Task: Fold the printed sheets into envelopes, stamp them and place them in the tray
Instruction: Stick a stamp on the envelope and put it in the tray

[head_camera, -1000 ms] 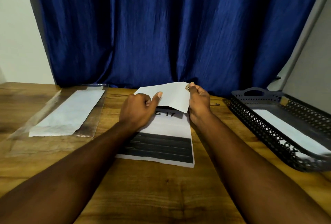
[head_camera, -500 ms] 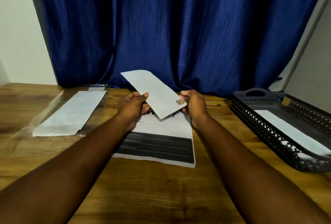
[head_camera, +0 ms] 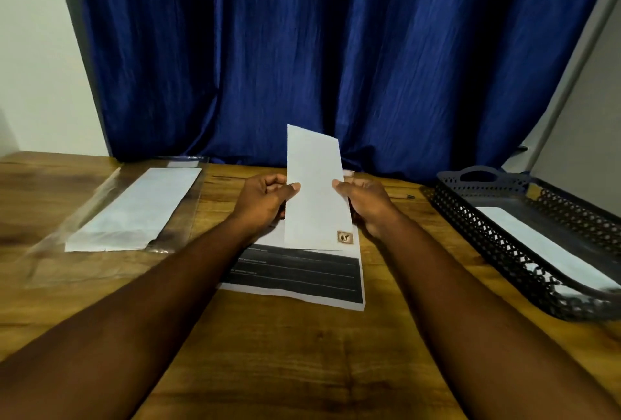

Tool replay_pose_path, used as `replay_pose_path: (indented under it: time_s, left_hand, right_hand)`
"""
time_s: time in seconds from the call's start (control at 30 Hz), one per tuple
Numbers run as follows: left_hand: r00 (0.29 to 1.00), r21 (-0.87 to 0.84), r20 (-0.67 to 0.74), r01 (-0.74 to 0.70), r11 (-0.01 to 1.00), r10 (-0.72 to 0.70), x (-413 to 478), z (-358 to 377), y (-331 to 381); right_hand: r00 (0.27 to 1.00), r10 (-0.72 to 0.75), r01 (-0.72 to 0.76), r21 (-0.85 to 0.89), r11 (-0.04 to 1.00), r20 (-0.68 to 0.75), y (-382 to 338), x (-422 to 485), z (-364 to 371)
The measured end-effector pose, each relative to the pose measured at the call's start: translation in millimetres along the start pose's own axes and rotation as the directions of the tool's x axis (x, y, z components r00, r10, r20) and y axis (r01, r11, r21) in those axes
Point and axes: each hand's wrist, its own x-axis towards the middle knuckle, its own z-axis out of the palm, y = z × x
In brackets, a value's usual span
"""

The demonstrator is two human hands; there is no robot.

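A white envelope (head_camera: 316,191) stands upright above the middle of the table, with a small brown stamp (head_camera: 344,237) at its lower right corner. My left hand (head_camera: 265,201) pinches its left edge and my right hand (head_camera: 366,201) grips its right edge. Under it lies a stack of printed sheets (head_camera: 302,275) with dark printed bands. A black lattice tray (head_camera: 524,245) sits at the right with a white envelope (head_camera: 537,248) lying inside.
A clear plastic sleeve with white envelopes (head_camera: 134,211) lies at the left of the wooden table (head_camera: 285,352). A blue curtain (head_camera: 336,50) hangs close behind the table. A thin pen-like object (head_camera: 405,197) lies between the sheets and the tray.
The envelope was lifted off the printed sheets and turned from lying slanted to standing upright, its stamped corner now low at the right. Both hands kept hold of it.
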Motion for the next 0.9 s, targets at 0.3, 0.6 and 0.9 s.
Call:
replay_pose_path:
  time_s: [0.3, 0.6, 0.9]
  left_hand:
    - [0.985, 0.296, -0.051, -0.142, 0.945, 0.164, -6, 14, -1]
    - [0.950, 0.479, -0.040, -0.255, 0.840, 0.311, 7, 62, 34]
    - [0.953, 0.485, -0.005, -0.263, 0.834, 0.303, 1, 180, 40]
  right_hand:
    - [0.981, -0.105, 0.117, 0.065, 0.991, -0.165, -11, 5, 6]
    - [0.919, -0.263, 0.216, -0.182, 0.959, -0.293, -59, -10, -88]
    - [0.823, -0.380, 0.052, -0.612, 0.789, -0.421, -82, -29, -236]
